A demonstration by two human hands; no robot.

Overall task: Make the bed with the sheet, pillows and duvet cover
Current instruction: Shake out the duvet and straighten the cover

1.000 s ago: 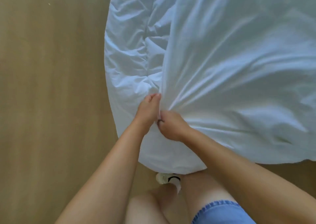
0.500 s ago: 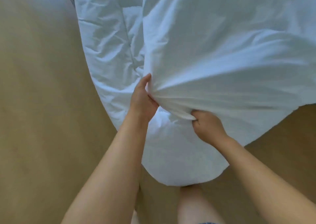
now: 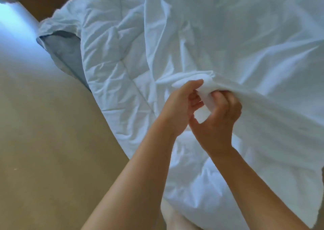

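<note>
You have the white, smooth cotton duvet cover draped over the right side of the view. It is creased in long folds that fan out from one bunched point near the middle. That bunch is lifted and pinched between your left grip and your right grip, which touch each other. From there the cover's edge runs taut down to the right. Under it and to its left lies the white quilted duvet, puffy and crumpled, with stitched seam lines crossing it. It is uncovered along its left side and below your grips, where it sags in soft folds.
</note>
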